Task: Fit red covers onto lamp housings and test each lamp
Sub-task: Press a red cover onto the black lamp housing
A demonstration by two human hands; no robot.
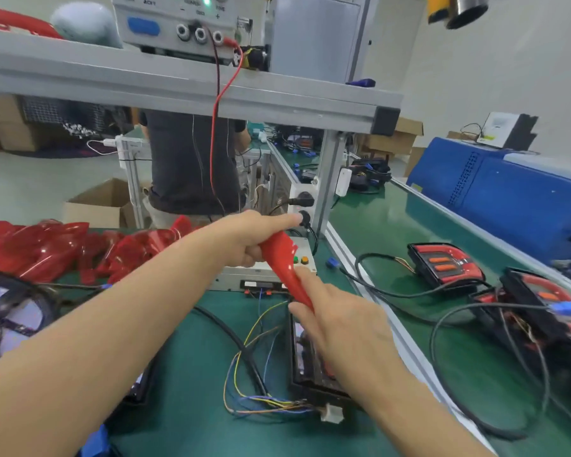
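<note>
Green bench matting (192, 420) carries a black rectangular lamp housing (305, 374) near its right edge. Directly above it, a glossy red plastic cover (285, 268) slants, gripped at its far end by the left hand (261, 237); the right hand (340, 324) pinches its nearer, lower tip.

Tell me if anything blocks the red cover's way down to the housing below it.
Only the right hand itself: it pinches the cover's lower tip and lies over the black housing. The left hand grips the upper end. Loose wires lie left of the housing, not across it.
</note>
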